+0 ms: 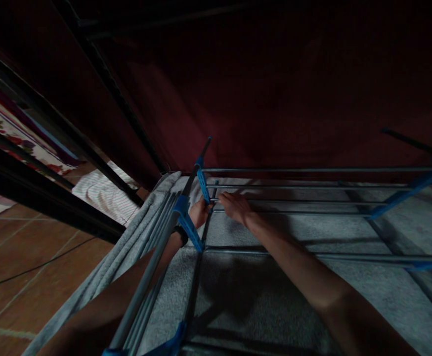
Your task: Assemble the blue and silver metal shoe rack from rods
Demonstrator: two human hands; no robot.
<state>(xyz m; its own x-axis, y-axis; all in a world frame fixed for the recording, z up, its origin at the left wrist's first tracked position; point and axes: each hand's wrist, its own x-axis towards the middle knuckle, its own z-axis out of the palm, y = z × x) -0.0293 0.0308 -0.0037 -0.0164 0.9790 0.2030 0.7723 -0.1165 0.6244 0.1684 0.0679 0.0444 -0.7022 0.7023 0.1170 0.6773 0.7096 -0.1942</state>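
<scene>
- Grey metal rod is extending rightward from the hands above the pale cloth, its long axis running left to right.
- Its left end is pointing toward the blue bracket.
- Right hand, nearer the rod's length, is pinching it close to that end.
- Left hand is touching the bracket's lower end; with fingers partly hidden, one cannot tell whether it is gripping.

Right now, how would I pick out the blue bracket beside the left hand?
Find the metal rack on the grey cloth, then its left pole. Follow that pole to its farthest blue bracket. Unlike the nearer bracket by the black wristband, this one's lower end sits beside the left hand.
</scene>
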